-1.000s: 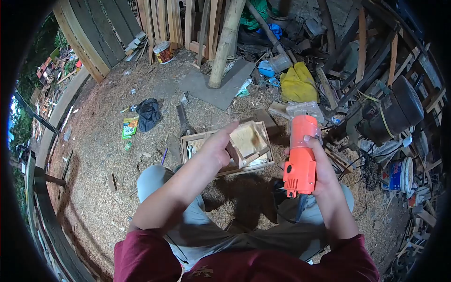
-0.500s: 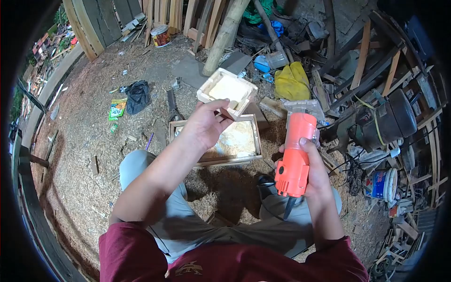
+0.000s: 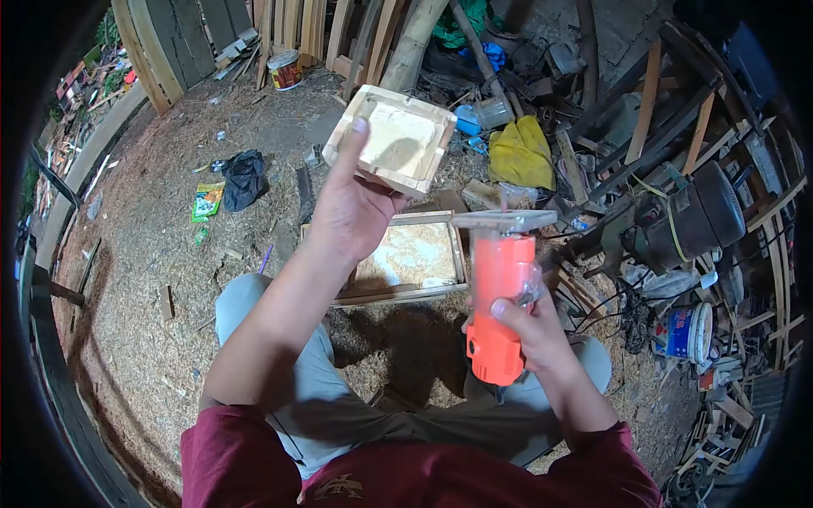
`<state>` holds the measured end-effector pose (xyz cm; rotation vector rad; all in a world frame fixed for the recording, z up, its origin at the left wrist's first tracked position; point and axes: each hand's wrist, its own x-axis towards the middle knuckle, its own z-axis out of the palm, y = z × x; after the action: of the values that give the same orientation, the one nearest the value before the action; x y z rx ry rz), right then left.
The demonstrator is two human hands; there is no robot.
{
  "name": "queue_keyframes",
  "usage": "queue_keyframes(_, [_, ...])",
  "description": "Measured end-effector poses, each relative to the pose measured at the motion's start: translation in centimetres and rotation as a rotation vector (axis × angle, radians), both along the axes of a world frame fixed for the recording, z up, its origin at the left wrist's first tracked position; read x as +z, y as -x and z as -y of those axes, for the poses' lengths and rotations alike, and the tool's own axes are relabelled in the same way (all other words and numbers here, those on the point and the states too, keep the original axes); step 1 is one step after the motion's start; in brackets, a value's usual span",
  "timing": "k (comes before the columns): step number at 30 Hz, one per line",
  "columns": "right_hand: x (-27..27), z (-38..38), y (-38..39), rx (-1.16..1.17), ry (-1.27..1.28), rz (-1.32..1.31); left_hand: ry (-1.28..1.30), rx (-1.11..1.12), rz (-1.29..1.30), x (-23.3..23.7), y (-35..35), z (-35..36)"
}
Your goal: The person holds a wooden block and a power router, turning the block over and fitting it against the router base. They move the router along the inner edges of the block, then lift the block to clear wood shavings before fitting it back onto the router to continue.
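Note:
My left hand (image 3: 360, 203) grips a small square wooden box (image 3: 406, 140), its hollow side tilted toward me, thumb over the near left rim and the other fingers underneath. In my right hand (image 3: 529, 326) is an orange trim router (image 3: 500, 313), held upright around its body with its clear base plate (image 3: 506, 222) facing up. The router and the small box are apart. Below them, a larger shallow wooden box (image 3: 415, 254) with a pale, dusty inside lies on the ground between my feet.
Wood shavings cover the ground. A yellow cloth (image 3: 521, 152) lies ahead beside a wooden post (image 3: 415, 51). To the right are a dark motor-like machine (image 3: 694, 212), a white bucket (image 3: 699, 332) and scrap wood. A black plastic bag (image 3: 246, 179) and a green packet (image 3: 207, 201) lie left.
The small box has risen and turned so its hollow shows more. The router has come left and lower, its base plate now tipped nearly edge-on to me.

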<state>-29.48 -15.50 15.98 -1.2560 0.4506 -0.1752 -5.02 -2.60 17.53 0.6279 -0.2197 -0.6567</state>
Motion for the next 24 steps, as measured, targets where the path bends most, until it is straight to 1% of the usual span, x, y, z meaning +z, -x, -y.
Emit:
queue_keyframes(4, [-1.2,-0.5,-0.2,0.110,0.142,0.074,0.010,-0.006,0.000,0.0,-0.1,0.1])
queue_keyframes(7, [-1.4,-1.2,-0.1,0.153,0.147,0.066,0.000,-0.001,0.017,-0.1,0.1,0.4])
queue_keyframes(9, [-1.8,-1.3,-0.2,0.197,0.164,0.082,0.007,0.055,-0.009,0.1,0.5,1.0])
queue_keyframes(13, [-1.6,-1.6,-0.2,0.196,0.108,0.072,-0.003,0.108,-0.058,0.6,0.7,1.3])
queue_keyframes(16, [-1.7,-1.4,-0.1,0.193,0.072,0.068,0.036,0.083,-0.195,0.2,0.1,1.3])
queue_keyframes(19, [-1.7,-1.5,0.0,0.179,0.064,0.062,0.108,0.015,-0.263,-0.6,-0.8,1.2])
queue_keyframes(24, [-1.7,-1.5,0.1,0.177,0.058,0.063,0.127,0.009,-0.222,-0.2,-0.3,1.0])
